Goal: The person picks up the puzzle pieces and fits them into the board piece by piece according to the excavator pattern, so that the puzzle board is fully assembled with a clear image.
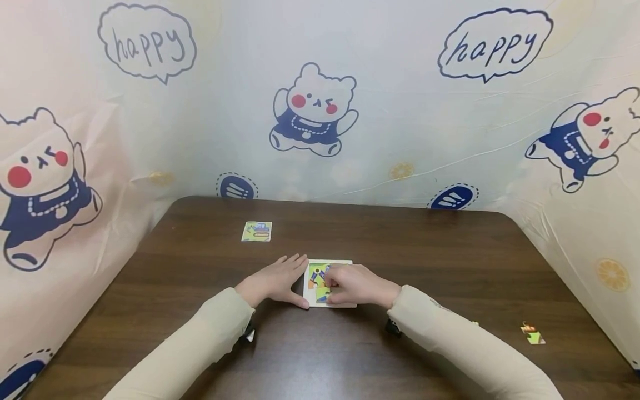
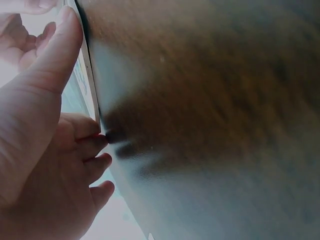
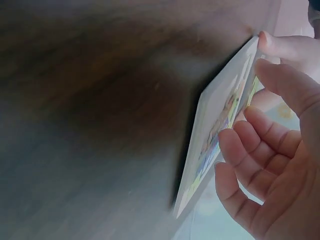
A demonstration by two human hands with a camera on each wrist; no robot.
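Note:
A white-rimmed puzzle tray (image 1: 330, 261) lies on the table, with a picture in green, blue and orange partly filled in. My left hand (image 1: 276, 281) is spread along the tray's left side, fingertips at the upper corner and thumb at the lower one. Over the tray, my right hand (image 1: 357, 284) pinches a green and blue puzzle piece (image 1: 322, 294) between thumb and index finger. Its yellow-green edge shows by the thumb in the right wrist view, where the other fingers curl loosely above the tray (image 3: 192, 165). The right hand covers the tray's right part in the head view.
A small square picture card (image 1: 257, 231) lies toward the back left of the brown table (image 1: 425, 250). At the right lies a loose puzzle piece (image 1: 533, 333), and a bit of another (image 1: 475, 323) peeks out beside the right sleeve. A printed curtain surrounds the table.

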